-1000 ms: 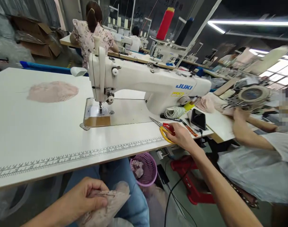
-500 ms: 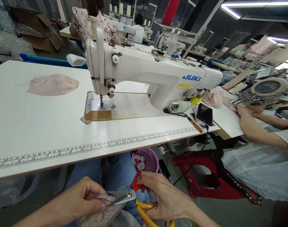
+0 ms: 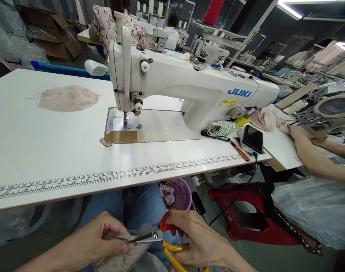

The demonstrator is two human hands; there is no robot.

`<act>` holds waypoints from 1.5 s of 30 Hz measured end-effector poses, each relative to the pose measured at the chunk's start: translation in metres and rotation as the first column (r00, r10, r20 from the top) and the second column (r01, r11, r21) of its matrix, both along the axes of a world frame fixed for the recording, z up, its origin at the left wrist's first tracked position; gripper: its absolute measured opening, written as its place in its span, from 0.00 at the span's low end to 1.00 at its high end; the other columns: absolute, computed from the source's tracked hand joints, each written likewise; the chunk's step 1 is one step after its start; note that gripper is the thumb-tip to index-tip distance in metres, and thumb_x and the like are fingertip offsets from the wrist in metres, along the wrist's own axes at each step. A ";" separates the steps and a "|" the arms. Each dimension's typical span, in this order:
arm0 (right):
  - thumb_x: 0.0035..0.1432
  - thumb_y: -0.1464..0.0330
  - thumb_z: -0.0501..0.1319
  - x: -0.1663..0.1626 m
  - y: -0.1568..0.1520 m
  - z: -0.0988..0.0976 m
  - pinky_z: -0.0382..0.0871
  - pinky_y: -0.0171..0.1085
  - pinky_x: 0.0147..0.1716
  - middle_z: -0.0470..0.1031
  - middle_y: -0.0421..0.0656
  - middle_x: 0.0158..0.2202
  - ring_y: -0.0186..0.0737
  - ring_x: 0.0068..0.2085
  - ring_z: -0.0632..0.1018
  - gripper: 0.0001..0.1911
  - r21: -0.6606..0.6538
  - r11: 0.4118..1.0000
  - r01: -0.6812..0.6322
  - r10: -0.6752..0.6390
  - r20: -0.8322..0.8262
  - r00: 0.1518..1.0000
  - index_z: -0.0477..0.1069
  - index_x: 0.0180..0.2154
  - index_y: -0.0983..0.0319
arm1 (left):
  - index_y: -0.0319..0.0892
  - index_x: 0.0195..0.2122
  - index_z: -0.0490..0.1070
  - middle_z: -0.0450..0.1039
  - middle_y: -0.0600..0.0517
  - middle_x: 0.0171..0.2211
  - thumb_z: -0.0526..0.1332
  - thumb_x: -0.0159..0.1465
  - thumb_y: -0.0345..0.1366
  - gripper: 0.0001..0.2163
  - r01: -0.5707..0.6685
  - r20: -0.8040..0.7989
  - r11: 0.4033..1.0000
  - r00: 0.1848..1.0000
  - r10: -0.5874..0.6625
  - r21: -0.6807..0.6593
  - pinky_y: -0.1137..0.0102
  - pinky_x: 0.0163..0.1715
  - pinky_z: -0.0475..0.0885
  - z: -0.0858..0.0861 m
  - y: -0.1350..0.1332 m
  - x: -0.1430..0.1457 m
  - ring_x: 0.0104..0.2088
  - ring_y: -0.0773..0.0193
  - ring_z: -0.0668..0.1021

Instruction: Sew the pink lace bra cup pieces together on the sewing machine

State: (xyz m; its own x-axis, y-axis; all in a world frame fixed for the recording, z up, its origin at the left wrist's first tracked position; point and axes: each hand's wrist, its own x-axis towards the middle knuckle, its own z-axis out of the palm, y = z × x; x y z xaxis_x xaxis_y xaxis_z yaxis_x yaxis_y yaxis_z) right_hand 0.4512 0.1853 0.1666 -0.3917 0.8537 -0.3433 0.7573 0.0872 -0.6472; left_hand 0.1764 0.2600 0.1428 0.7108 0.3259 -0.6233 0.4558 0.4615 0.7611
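Low in the view, my right hand (image 3: 199,238) grips a pair of scissors (image 3: 156,235) with red and yellow handles. Its blades point left and lie at the edge of a thin, pale pink patterned fabric (image 3: 124,258). My left hand (image 3: 102,241) pinches that fabric between thumb and fingers, right by the blade tips. Both hands are over my lap, below the table's front edge. Part of the fabric is hidden behind my left hand.
A white sewing machine (image 3: 172,75) stands on the white table (image 3: 61,151), with a gathered pink fabric piece (image 3: 68,99) to its left. A phone (image 3: 253,139), cord (image 3: 222,128) and purple basket (image 3: 185,194) lie rightward. A co-worker's arm (image 3: 316,155) works at the right.
The scissors' blades have turned slightly and look more parted at the fabric edge. Both hands stay nearly in place. The whole scene has shifted slightly to the right as my head moved.
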 end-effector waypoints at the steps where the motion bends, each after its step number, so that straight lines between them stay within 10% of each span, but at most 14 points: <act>1: 0.40 0.61 0.75 0.000 0.000 -0.001 0.61 0.34 0.34 0.75 0.42 0.39 0.41 0.35 0.74 0.26 -0.003 1.000 -0.007 0.007 0.002 1.000 0.73 0.42 0.60 | 0.38 0.25 0.75 0.55 0.59 0.18 0.66 0.54 0.53 0.19 -0.002 -0.004 1.000 1.000 0.002 0.006 0.74 0.20 0.50 0.000 0.000 0.000 0.20 0.71 0.56; 45: 0.48 0.68 0.68 -0.002 -0.007 -0.029 0.61 0.34 0.38 0.70 0.41 0.41 0.42 0.41 0.69 0.20 -0.290 0.955 0.067 -0.064 0.019 0.998 0.71 0.45 0.56 | 0.37 0.29 0.76 0.62 0.58 0.19 0.67 0.47 0.46 0.16 -0.121 -0.114 0.992 0.987 0.116 -0.031 0.74 0.21 0.51 0.010 -0.001 0.002 0.21 0.70 0.58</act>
